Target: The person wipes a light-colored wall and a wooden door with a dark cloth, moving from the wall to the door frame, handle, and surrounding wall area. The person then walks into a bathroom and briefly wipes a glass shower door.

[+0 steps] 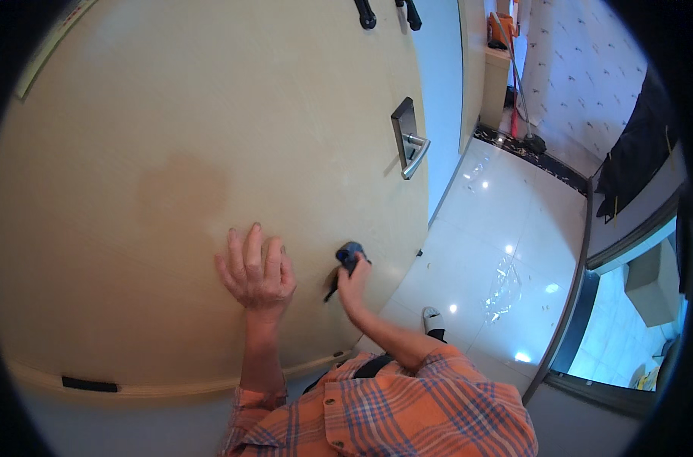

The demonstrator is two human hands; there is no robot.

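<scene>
A pale wooden door [300, 131] fills the left and middle of the head view, with a metal lever handle [417, 154] on a dark plate near its right edge. My left hand [259, 274] rests against the door surface, fingers spread and holding nothing. To its right, my right hand [355, 280] grips a dark handheld tool [350, 253], whose exact kind I cannot tell. The tool's rounded end points up, and a thin dark part hangs below it close to the door. My right fingers hide much of the tool's body.
Glossy white floor tiles [472, 228] lie to the right, with crumpled clear plastic [503, 288] on them. A long-handled brush [533, 143] leans near a patterned curtain [574, 74]. Dark clothing [637, 148] hangs at the right. Black fittings [366, 17] show at the top.
</scene>
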